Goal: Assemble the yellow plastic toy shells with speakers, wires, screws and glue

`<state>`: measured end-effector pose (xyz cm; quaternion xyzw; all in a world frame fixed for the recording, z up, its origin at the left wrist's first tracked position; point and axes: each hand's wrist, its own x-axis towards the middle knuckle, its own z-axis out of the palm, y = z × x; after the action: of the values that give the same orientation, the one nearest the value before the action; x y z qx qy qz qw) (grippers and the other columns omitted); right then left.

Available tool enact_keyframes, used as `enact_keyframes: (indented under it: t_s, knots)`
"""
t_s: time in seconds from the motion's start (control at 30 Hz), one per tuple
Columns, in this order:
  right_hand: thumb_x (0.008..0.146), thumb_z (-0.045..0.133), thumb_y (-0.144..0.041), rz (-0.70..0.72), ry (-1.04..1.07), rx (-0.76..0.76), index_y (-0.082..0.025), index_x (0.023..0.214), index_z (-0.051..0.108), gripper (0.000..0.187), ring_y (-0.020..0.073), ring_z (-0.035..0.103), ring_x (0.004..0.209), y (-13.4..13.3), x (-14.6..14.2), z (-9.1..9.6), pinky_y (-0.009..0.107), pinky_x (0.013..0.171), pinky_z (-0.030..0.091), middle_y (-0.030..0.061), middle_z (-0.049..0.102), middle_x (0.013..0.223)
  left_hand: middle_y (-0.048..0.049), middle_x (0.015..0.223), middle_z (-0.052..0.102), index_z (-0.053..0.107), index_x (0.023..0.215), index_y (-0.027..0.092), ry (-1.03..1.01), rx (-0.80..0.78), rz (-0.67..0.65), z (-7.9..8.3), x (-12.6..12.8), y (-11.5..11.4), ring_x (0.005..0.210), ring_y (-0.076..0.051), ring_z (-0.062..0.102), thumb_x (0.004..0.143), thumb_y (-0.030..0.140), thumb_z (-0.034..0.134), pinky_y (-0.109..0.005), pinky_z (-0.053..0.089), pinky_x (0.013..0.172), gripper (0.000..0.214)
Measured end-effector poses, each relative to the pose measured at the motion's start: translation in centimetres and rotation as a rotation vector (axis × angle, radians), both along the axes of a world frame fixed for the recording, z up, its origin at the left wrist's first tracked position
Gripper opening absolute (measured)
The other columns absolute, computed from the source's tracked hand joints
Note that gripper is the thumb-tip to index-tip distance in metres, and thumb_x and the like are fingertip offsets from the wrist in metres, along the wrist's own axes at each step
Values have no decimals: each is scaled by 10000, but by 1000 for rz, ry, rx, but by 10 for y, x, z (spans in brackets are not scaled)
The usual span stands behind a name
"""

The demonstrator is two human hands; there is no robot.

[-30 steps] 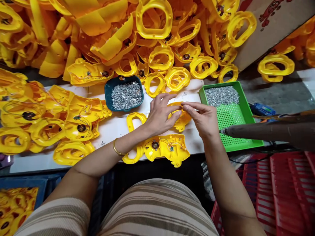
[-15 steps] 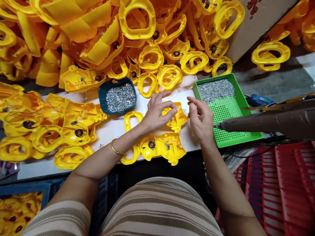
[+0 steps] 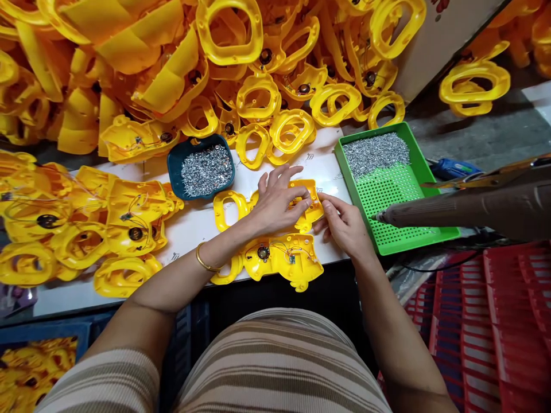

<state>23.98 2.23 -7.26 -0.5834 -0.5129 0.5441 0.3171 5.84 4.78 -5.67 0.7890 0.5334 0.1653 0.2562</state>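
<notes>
Where space showed, right fingers [image 3: 330, 210] now reach the upper yellow shell [image 3: 315, 213].

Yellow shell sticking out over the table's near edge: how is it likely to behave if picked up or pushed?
The yellow shell looks like thin-walled moulded plastic, so it is probably stiff and light for its size. Its glossy surface may be somewhat slippery. Part of it seems to overhang the table, so an outward push could tip it off.
</notes>
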Motion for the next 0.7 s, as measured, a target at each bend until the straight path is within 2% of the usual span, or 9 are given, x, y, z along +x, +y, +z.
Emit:
enact_keyframes:
  t_s: [0.23, 0.37, 0.47, 0.6, 0.7]
  knots:
    - [809, 573, -696, -29, 46, 10, -92, 1316, 586, 789, 169, 672, 557, -1, -1, -3, 241, 411, 528, 62, 690, 706, -42, 1496, 442, 693, 914, 242, 11, -35, 7, 0, 4, 2, 1452, -306, 252, 925, 349, 541, -649, 139, 1151, 186]
    - [810, 595, -673, -41, 37, 24, -115, 1279, 614, 729, 125, 642, 498, 0, -1, -4, 234, 422, 525, 81, 719, 847, -45, 1473, 479, 705, 904, 246, 22, -42, 9, 1, 6, 4, 1444, -310, 275, 923, 338, 543, -650, 151, 1142, 187]
    - [772, 629, -690, -54, 87, -27, -131, 1226, 645, 720, 101, 606, 447, 3, 0, -6, 236, 429, 528, 62, 720, 848, -38, 1446, 508, 711, 893, 249, 27, -47, 13, -5, 6, 4, 1426, -318, 305, 922, 351, 548, -651, 168, 1134, 195]
    - [725, 702, -657, -36, 204, -118, -151, 1135, 683, 652, 122, 636, 487, 7, 2, -8, 241, 451, 543, 40, 705, 792, -35, 1405, 538, 705, 896, 248, 4, 12, -6, -16, 7, 3, 1384, -318, 343, 920, 377, 557, -652, 202, 1122, 198]
    - [678, 773, -588, -72, 290, -186, -151, 1015, 697, 557, 94, 581, 460, 10, 2, -5, 214, 410, 484, 27, 681, 744, -43, 1327, 591, 700, 873, 245, -47, 52, -18, -16, 8, 3, 1306, -306, 418, 924, 372, 559, -653, 254, 1090, 196]
